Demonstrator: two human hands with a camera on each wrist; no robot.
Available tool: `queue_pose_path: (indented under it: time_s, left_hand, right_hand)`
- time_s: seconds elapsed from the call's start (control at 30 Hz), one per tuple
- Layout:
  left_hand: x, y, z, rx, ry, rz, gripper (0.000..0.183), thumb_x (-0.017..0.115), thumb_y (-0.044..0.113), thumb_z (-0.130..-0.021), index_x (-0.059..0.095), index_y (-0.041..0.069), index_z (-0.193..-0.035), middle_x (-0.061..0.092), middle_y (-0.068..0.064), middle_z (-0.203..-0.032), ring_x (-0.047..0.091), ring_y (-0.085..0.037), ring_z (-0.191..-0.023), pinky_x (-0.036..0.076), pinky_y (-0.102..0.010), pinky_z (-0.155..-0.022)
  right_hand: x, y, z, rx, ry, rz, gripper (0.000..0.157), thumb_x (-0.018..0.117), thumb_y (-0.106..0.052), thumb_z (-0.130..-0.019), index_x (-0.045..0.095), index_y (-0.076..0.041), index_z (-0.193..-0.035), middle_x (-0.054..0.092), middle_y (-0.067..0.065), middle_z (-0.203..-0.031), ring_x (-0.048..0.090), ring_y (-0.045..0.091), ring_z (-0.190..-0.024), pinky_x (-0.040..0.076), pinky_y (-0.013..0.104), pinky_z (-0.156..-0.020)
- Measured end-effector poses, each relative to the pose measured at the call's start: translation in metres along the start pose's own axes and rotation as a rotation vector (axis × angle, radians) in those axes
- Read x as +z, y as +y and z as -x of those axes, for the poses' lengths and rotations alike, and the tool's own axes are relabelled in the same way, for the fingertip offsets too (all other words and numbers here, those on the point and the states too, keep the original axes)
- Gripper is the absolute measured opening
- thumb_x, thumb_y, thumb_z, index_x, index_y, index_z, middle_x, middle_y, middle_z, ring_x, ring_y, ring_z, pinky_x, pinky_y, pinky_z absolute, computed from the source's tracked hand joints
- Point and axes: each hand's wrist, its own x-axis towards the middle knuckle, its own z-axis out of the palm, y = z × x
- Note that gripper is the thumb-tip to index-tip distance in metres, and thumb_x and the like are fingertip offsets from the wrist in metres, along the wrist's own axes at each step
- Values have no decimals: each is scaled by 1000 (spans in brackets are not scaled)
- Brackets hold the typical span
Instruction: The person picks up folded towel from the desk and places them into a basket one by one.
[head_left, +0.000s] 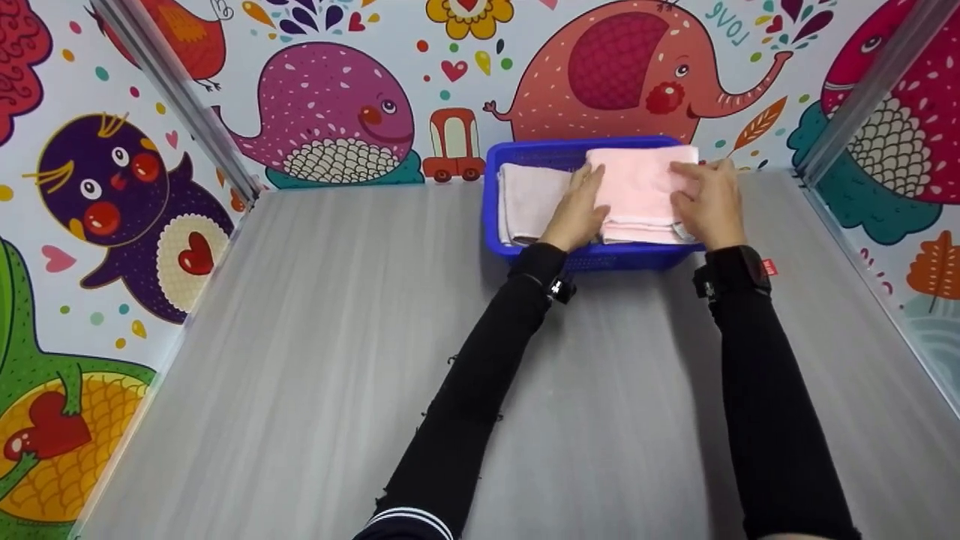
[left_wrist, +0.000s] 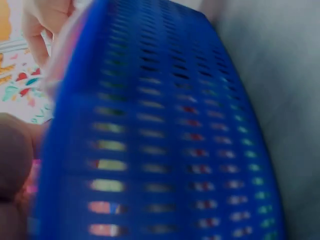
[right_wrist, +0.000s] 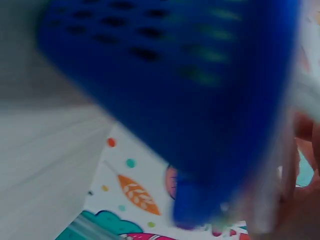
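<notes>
A folded pale pink towel sits in the right part of a blue plastic basket, its layered folds facing the front. My left hand is at the towel's left edge, with fingers extended between it and a second folded, paler towel. On the right edge, my right hand touches the towel's top with its fingertips. Blurred in the wrist views are the basket's perforated wall and part of the right hand; the undersides of the fingers are hidden.
The basket stands on a grey wood-grain table, close against the cartoon-printed back panel. Printed side panels and metal corner posts bound the table on the left and right.
</notes>
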Motion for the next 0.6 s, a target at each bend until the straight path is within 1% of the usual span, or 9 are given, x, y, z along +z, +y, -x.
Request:
queue_pose_path:
  time_s: [0.07, 0.13, 0.2, 0.3, 0.37, 0.47, 0.53, 0.6]
  left_hand:
    - [4, 0, 0, 7, -6, -65, 55, 58, 6, -103, 44, 6, -156, 24, -18, -170, 31, -28, -156, 31, -27, -124]
    - [6, 1, 0, 4, -27, -176, 48, 55, 8, -105, 53, 11, -152, 25, -16, -171, 29, -25, -157, 31, -30, -125]
    - [8, 3, -1, -15, -59, -290, 45, 50, 12, -107, 55, 18, -152, 23, -13, -172, 31, -26, -156, 31, -32, -125]
    - [9, 4, -1, -49, -115, -431, 47, 42, 20, -110, 49, 27, -156, 21, -9, -173, 36, -28, -154, 30, -35, -126]
    - [9, 3, 0, -69, -140, -477, 48, 40, 23, -110, 47, 29, -157, 21, -9, -173, 41, -31, -151, 33, -35, -124]
    - [10, 1, 2, -87, -155, -507, 49, 38, 25, -110, 46, 31, -157, 22, -7, -173, 45, -30, -148, 37, -35, -121]
    - [10, 0, 3, -93, -165, -514, 48, 37, 26, -110, 47, 32, -157, 24, -5, -172, 45, -29, -147, 38, -35, -120]
    - [11, 0, 4, -92, -176, -516, 48, 35, 27, -110, 46, 33, -157, 26, -4, -172, 45, -29, -148, 38, -35, -121]
  right_hand:
    - [4, 6, 0, -16, -4, 18, 46, 63, -2, -93, 65, -4, -139, 46, 33, -128, 48, 45, -111, 40, 55, -96]
    - [7, 10, -1, -50, -13, 85, 45, 63, -6, -94, 64, -3, -139, 48, 34, -127, 47, 48, -112, 40, 59, -98]
    - [8, 11, -2, -70, -35, 188, 45, 61, -11, -98, 61, -3, -142, 48, 35, -129, 45, 49, -116, 37, 61, -102]
    - [8, 14, -3, -91, -95, 350, 48, 55, -21, -102, 56, -6, -148, 48, 35, -138, 39, 51, -128, 31, 66, -109]
    - [9, 14, -4, -70, -163, 405, 52, 48, -28, -105, 49, -10, -154, 43, 34, -147, 33, 51, -137, 25, 68, -115]
    - [11, 17, -4, -44, -242, 421, 54, 40, -33, -107, 43, -13, -158, 37, 32, -154, 28, 51, -142, 21, 70, -118]
    - [11, 18, -4, -29, -267, 416, 55, 38, -34, -108, 42, -13, -158, 35, 31, -153, 27, 50, -142, 22, 70, -117]
    - [12, 19, -2, -25, -271, 408, 54, 37, -33, -108, 45, -11, -157, 36, 30, -150, 29, 49, -140, 24, 69, -115]
